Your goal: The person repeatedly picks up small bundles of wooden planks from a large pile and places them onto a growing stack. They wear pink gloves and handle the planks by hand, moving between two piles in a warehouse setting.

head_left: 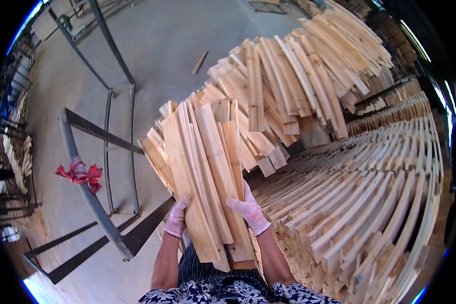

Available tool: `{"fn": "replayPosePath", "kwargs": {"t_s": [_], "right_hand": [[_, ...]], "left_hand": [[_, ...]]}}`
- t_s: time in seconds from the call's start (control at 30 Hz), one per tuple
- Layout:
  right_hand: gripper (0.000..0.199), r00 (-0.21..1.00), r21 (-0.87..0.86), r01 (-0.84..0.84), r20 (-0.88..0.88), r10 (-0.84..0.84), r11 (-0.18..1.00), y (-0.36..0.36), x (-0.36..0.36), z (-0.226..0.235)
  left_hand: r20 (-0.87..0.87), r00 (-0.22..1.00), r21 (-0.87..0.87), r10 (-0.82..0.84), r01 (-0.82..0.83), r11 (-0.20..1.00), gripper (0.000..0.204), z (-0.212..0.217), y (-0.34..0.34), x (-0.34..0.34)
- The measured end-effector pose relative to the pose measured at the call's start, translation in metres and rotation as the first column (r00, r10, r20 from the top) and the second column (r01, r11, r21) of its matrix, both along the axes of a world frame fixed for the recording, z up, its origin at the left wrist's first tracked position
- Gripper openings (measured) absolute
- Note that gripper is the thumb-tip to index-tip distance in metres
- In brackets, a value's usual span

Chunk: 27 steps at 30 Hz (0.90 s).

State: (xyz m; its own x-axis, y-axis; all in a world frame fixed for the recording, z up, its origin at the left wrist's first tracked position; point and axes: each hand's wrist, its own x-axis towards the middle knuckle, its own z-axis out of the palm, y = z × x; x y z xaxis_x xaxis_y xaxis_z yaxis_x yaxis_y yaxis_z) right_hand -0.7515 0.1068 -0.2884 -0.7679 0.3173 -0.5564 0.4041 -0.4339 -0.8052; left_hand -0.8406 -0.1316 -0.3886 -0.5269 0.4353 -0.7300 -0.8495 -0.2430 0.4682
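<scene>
Several pale wooden boards [207, 172] are gathered in a bundle in front of my body, their lower ends uneven. My left hand [177, 217], in a pinkish-white knit glove, presses against the bundle's left side. On the other side my right hand [249, 209], gloved the same way, grips the right edge with its thumb across the face of a board. Both hands are closed around the bundle, and the fingers behind it are hidden. Beyond the bundle's upper end lies a long heap of loose boards [283, 81], partly covered by it.
Tightly stacked rows of boards [365, 202] fill the right side. To the left stands a metal frame [96, 202] with a red cloth [81, 174] tied on it. One loose wood strip [200, 62] lies on the concrete floor [167, 45].
</scene>
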Motion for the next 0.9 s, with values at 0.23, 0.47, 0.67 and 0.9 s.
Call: {"fn": "replayPosePath", "kwargs": {"t_s": [0.23, 0.47, 0.67, 0.9], "right_hand": [[0.111, 0.926, 0.196, 0.228, -0.347, -0.149, 0.954, -0.006, 0.018, 0.142], [0.114, 0.657, 0.199, 0.585, -0.685, -0.315, 0.787, -0.016, 0.075, 0.286], [0.104, 0.426, 0.209, 0.835, -0.831, -0.358, 0.509, -0.044, 0.170, 0.398], [0.063, 0.348, 0.192, 0.925, -0.776, -0.525, 0.329, -0.062, 0.314, 0.491]], "left_hand": [[-0.334, 0.940, 0.207, -0.072, 0.147, 0.967, 0.063, 0.168, 0.043, -0.061], [-0.575, 0.779, 0.440, -0.250, 0.552, 0.708, 0.051, 0.346, 0.104, -0.071], [-0.754, 0.600, 0.421, -0.266, 0.753, 0.506, 0.042, 0.438, 0.199, -0.027], [-0.822, 0.309, 0.306, -0.479, 0.948, 0.087, 0.050, 0.591, 0.249, 0.164]]}}
